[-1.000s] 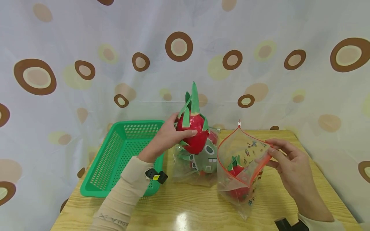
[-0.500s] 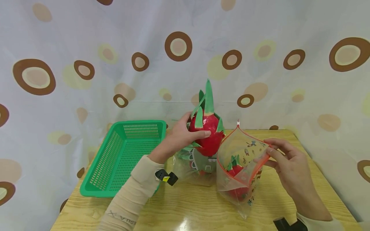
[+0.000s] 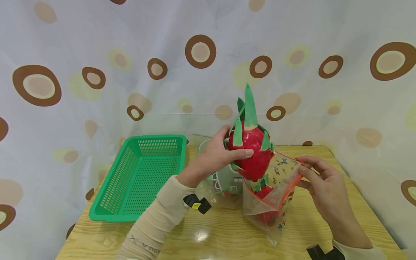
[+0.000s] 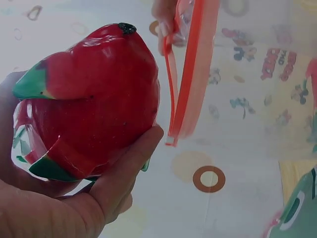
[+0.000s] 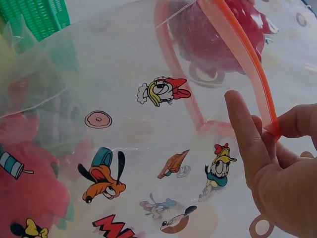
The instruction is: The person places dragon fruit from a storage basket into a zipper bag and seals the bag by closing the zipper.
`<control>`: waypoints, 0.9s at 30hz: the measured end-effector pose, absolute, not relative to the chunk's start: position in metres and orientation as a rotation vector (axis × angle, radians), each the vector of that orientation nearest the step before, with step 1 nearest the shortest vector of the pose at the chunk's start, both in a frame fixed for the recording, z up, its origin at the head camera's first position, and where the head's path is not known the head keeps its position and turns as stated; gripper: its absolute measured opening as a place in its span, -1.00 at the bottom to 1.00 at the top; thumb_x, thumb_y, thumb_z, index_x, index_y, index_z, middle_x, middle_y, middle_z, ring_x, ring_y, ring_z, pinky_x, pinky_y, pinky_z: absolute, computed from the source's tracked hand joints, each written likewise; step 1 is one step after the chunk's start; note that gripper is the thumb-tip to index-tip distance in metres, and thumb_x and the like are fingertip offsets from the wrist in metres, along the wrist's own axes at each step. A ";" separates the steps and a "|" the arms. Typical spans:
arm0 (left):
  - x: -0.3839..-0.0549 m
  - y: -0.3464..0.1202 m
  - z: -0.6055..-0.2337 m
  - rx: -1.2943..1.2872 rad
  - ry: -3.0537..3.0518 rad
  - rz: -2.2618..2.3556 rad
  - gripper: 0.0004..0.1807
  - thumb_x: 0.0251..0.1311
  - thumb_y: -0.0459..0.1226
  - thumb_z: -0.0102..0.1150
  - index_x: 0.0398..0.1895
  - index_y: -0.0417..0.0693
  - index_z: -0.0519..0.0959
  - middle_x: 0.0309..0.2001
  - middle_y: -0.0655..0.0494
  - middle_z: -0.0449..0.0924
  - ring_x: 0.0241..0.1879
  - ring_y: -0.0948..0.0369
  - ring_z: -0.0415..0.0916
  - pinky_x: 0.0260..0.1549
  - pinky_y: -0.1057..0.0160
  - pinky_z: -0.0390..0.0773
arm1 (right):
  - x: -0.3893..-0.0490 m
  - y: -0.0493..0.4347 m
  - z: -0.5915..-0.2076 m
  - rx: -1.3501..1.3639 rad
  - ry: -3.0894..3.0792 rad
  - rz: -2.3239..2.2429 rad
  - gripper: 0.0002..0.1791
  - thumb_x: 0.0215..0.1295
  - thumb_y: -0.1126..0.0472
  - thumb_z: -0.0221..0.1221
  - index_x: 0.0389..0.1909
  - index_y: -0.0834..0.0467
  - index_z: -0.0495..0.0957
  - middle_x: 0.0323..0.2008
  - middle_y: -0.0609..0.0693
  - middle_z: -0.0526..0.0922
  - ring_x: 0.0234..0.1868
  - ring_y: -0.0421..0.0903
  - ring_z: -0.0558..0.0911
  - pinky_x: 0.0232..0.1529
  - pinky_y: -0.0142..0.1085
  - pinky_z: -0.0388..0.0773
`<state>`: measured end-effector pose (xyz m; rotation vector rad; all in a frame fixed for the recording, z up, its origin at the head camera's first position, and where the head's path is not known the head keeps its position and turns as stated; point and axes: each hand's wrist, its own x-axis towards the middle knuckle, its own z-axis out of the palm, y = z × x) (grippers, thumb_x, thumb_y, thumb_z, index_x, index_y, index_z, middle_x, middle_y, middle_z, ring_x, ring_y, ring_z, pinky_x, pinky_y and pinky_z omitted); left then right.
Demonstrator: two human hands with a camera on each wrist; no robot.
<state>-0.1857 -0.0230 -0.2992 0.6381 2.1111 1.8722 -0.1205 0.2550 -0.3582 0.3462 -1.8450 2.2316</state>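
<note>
Red dragon fruit [image 3: 252,157], leaves up, is in the left hand [image 3: 214,155], grip clamped round it, at the mouth of an orange-rimmed clear bag [image 3: 258,206]. Right hand [image 3: 328,196] pinches that bag's rim, grip clamped on the edge; second dragon fruit [image 3: 264,191] sits inside. Green basket [image 3: 146,180] stands on the counter [image 3: 224,234] to the left, cartoon-print bag [image 3: 229,180] between it and the orange-rimmed one.

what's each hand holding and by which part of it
The left hand grips the red dragon fruit around its body; the right hand pinches the printed zip bag at its orange rim.
</note>
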 end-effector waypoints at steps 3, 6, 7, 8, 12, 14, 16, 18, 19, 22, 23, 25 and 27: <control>-0.182 -0.018 -0.299 0.658 2.107 1.871 -0.26 0.10 -0.08 0.38 0.33 0.25 0.24 0.13 0.22 0.47 0.13 0.17 0.48 -0.09 0.11 0.68 | -0.120 0.255 -0.359 0.338 -1.859 2.228 -0.74 0.43 0.40 0.07 0.08 0.35 0.52 -0.14 0.01 0.54 -0.31 -0.13 0.70 -0.26 -0.29 0.71; -0.179 -0.012 -0.299 0.676 2.100 1.852 -0.25 0.10 -0.10 0.40 0.33 0.28 0.24 0.13 0.23 0.49 0.10 0.20 0.51 -0.10 0.15 0.68 | -0.120 0.256 -0.359 0.334 -1.866 2.226 -0.74 0.43 0.39 0.07 0.08 0.34 0.52 -0.15 0.00 0.56 -0.33 -0.16 0.69 -0.25 -0.30 0.71; -0.178 -0.009 -0.299 0.688 2.104 1.840 -0.24 0.09 -0.11 0.41 0.34 0.29 0.24 0.13 0.24 0.49 0.09 0.21 0.51 -0.11 0.17 0.68 | -0.120 0.256 -0.359 0.335 -1.863 2.227 -0.74 0.43 0.40 0.07 0.08 0.34 0.51 -0.15 0.00 0.57 -0.34 -0.16 0.69 -0.26 -0.30 0.71; -0.177 -0.007 -0.299 0.703 2.111 1.827 -0.22 0.08 -0.11 0.42 0.35 0.31 0.23 0.12 0.24 0.49 0.09 0.23 0.51 -0.11 0.18 0.68 | -0.120 0.255 -0.359 0.341 -1.856 2.233 -0.74 0.43 0.40 0.07 0.08 0.35 0.51 -0.12 0.00 0.58 -0.32 -0.16 0.69 -0.25 -0.29 0.71; -0.175 0.002 -0.302 0.788 2.192 1.755 -0.11 0.02 -0.13 0.49 0.39 0.39 0.19 0.06 0.24 0.51 -0.01 0.29 0.54 -0.20 0.25 0.69 | -0.120 0.255 -0.360 0.358 -1.832 2.241 -0.74 0.42 0.43 0.06 0.07 0.38 0.51 -0.09 -0.01 0.60 -0.28 -0.16 0.68 -0.25 -0.28 0.71; -0.175 0.006 -0.304 0.840 2.247 1.712 -0.06 -0.01 -0.13 0.51 0.42 0.38 0.18 0.00 0.22 0.53 -0.09 0.30 0.57 -0.23 0.28 0.68 | -0.120 0.255 -0.360 0.364 -1.828 2.237 -0.74 0.42 0.43 0.06 0.07 0.37 0.52 -0.10 -0.01 0.60 -0.28 -0.16 0.68 -0.25 -0.29 0.71; -0.174 0.009 -0.307 0.887 2.308 1.665 -0.03 -0.04 -0.12 0.53 0.44 0.34 0.16 0.01 0.22 0.53 -0.11 0.31 0.57 -0.22 0.31 0.67 | -0.120 0.254 -0.360 0.364 -1.829 2.231 -0.75 0.42 0.44 0.06 0.06 0.37 0.52 -0.13 -0.02 0.58 -0.30 -0.17 0.67 -0.26 -0.29 0.71; -0.173 0.012 -0.310 0.914 2.397 1.584 0.01 -0.07 -0.08 0.54 0.46 0.29 0.15 0.06 0.24 0.50 -0.08 0.33 0.54 -0.20 0.35 0.64 | -0.120 0.254 -0.360 0.367 -1.832 2.228 -0.75 0.42 0.43 0.06 0.06 0.37 0.52 -0.13 -0.02 0.58 -0.30 -0.18 0.67 -0.26 -0.30 0.71; -0.173 0.013 -0.311 0.925 2.443 1.535 0.03 -0.08 -0.06 0.54 0.47 0.27 0.14 0.10 0.24 0.47 -0.04 0.34 0.51 -0.17 0.36 0.62 | -0.120 0.254 -0.360 0.368 -1.831 2.228 -0.75 0.42 0.43 0.06 0.06 0.37 0.52 -0.13 -0.02 0.58 -0.30 -0.19 0.67 -0.26 -0.30 0.71; -0.170 0.015 -0.314 0.940 2.553 1.411 0.07 -0.09 0.00 0.53 0.50 0.21 0.11 0.22 0.23 0.37 0.08 0.31 0.42 -0.11 0.38 0.59 | -0.120 0.254 -0.360 0.371 -1.822 2.231 -0.75 0.42 0.44 0.05 0.06 0.38 0.52 -0.16 -0.01 0.58 -0.30 -0.19 0.67 -0.27 -0.29 0.71; -0.169 0.016 -0.315 0.940 2.578 1.382 0.08 -0.09 0.01 0.53 0.50 0.20 0.10 0.25 0.22 0.35 0.11 0.30 0.40 -0.10 0.37 0.58 | -0.120 0.254 -0.360 0.374 -1.820 2.232 -0.75 0.42 0.44 0.05 0.06 0.39 0.52 -0.15 -0.01 0.58 -0.29 -0.19 0.66 -0.27 -0.29 0.71; -0.168 0.016 -0.316 0.938 2.613 1.343 0.08 -0.09 0.03 0.52 0.50 0.18 0.10 0.27 0.20 0.32 0.14 0.28 0.37 -0.10 0.37 0.59 | -0.119 0.254 -0.359 0.372 -1.812 2.231 -0.75 0.42 0.44 0.05 0.05 0.39 0.52 -0.18 -0.01 0.57 -0.30 -0.19 0.66 -0.28 -0.30 0.71; -0.167 0.016 -0.318 0.931 2.652 1.301 0.07 -0.09 0.05 0.52 0.48 0.18 0.11 0.27 0.20 0.32 0.14 0.27 0.37 -0.12 0.37 0.59 | -0.119 0.254 -0.359 0.369 -1.803 2.231 -0.75 0.42 0.45 0.05 0.06 0.41 0.52 -0.21 -0.01 0.56 -0.32 -0.19 0.65 -0.29 -0.30 0.71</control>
